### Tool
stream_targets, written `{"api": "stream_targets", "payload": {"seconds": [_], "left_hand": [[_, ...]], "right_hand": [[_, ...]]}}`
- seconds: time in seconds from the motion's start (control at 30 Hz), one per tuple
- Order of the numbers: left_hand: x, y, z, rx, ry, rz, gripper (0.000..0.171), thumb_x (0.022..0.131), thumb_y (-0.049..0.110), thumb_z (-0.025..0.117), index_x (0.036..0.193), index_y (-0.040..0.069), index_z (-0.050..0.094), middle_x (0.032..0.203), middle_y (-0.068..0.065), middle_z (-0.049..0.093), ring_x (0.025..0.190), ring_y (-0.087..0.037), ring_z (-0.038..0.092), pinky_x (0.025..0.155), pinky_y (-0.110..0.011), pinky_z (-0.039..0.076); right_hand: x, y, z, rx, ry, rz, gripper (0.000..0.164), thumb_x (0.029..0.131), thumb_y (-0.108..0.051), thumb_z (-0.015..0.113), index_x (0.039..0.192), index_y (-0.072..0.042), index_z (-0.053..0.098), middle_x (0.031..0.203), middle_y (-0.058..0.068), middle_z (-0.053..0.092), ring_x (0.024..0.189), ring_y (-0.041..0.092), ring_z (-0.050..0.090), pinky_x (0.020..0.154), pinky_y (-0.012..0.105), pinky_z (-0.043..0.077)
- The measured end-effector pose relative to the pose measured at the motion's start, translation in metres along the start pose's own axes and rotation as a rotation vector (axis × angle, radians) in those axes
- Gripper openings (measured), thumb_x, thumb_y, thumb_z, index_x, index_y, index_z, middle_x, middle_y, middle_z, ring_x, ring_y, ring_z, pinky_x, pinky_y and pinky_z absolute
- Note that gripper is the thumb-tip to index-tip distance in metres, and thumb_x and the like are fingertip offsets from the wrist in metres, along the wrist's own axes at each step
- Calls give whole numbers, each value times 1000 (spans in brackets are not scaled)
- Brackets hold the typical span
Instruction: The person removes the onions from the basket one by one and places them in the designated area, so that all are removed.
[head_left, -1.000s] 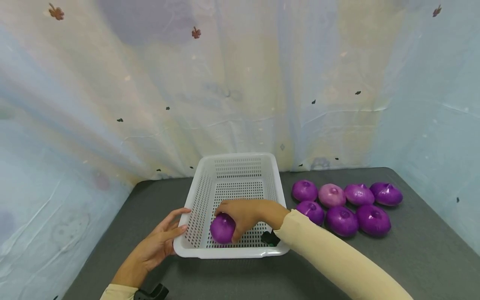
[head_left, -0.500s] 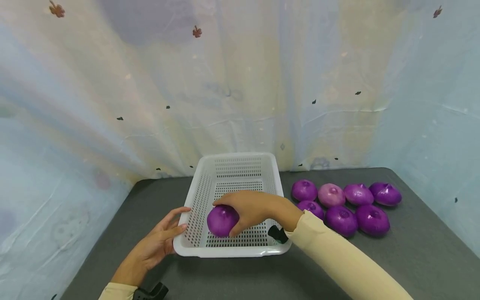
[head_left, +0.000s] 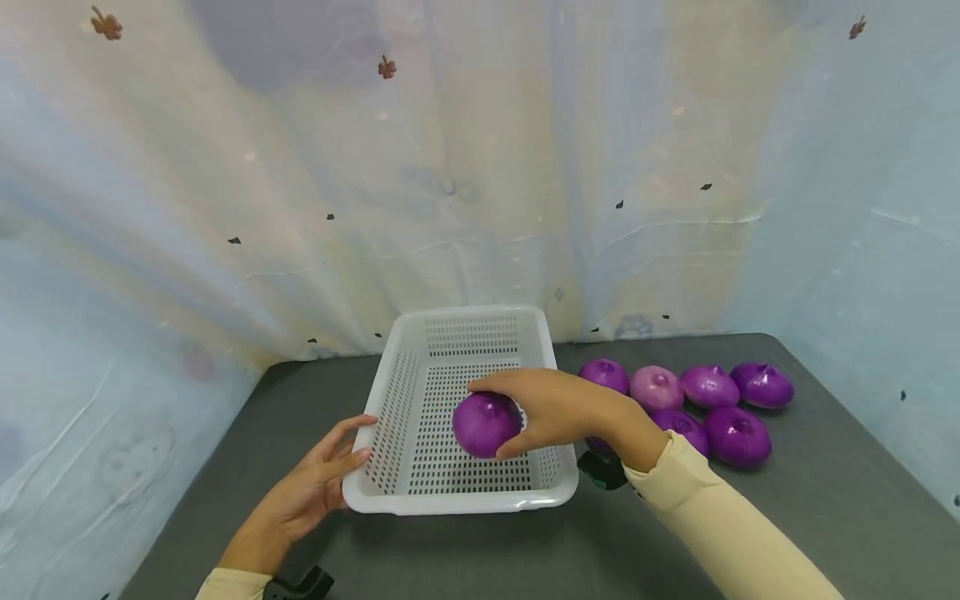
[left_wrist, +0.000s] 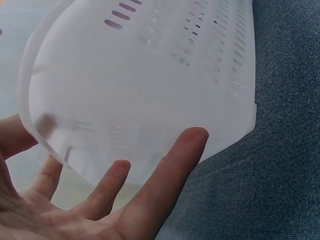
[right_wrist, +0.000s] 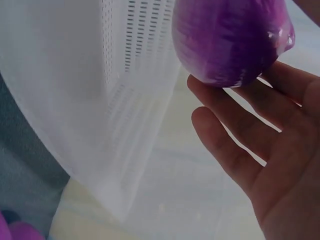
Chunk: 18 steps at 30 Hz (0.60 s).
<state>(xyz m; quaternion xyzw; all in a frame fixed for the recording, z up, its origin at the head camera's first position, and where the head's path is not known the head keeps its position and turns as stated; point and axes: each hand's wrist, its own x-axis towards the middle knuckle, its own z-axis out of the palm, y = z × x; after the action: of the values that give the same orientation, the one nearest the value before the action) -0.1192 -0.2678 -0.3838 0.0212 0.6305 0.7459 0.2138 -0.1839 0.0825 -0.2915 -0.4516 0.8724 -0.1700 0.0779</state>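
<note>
My right hand (head_left: 558,408) holds a glossy purple onion (head_left: 486,425) over the inside of a white perforated plastic basket (head_left: 457,504). Thumb and fingers lie around its upper right side in the head view. In the right wrist view the fingertips meet the underside of the onion (right_wrist: 227,40), with the basket wall (right_wrist: 55,75) beyond. At the basket's left rim, my left hand (head_left: 311,487) rests with thumb and forefinger tips over the edge. Seen from the left wrist, its spread fingers (left_wrist: 170,170) lie straight along the outer basket wall (left_wrist: 130,90).
Several purple onions (head_left: 737,437) and one paler pink onion (head_left: 656,389) sit in two rows on the dark grey table (head_left: 465,558), right of the basket. My right forearm partly hides the front row. A patterned curtain (head_left: 480,208) hangs behind the table.
My right hand has lifted the onion from the basket's bottom near the front left, then carried it rightward. The left hand and basket have hardly moved.
</note>
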Motion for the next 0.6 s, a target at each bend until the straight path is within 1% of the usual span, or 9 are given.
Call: {"api": "stream_targets", "payload": {"seconds": [0.13,0.3,0.47,0.6], "left_hand": [[0,-1,-2,2,20,-10,51,105,20,52,150,28,29,134,4,54,111,-21,67,82,-45,59],[0,-1,-2,-8,17,-13,51,105,20,52,149,29,29,133,4,54,111,-21,67,83,-45,58],[1,0,-2,-20,-5,-10,52,105,19,51,151,28,27,135,3,54,113,-22,67,83,-45,58],[1,0,-2,-23,-20,-6,52,105,19,50,151,28,28,135,3,54,114,-23,66,83,-45,58]], "right_hand": [[-14,6,-2,7,47,7,81,81,-44,80,150,-19,45,149,-6,50,132,13,52,107,39,46],[-33,9,-7,12,86,39,81,82,-45,80,150,-19,44,150,-5,50,136,17,49,110,43,44],[-53,12,-9,1,121,58,82,81,-47,79,150,-18,45,149,-4,51,137,18,50,110,44,43],[-67,18,-8,-7,138,85,82,81,-50,79,150,-19,45,149,-7,51,135,15,51,109,43,45]]}}
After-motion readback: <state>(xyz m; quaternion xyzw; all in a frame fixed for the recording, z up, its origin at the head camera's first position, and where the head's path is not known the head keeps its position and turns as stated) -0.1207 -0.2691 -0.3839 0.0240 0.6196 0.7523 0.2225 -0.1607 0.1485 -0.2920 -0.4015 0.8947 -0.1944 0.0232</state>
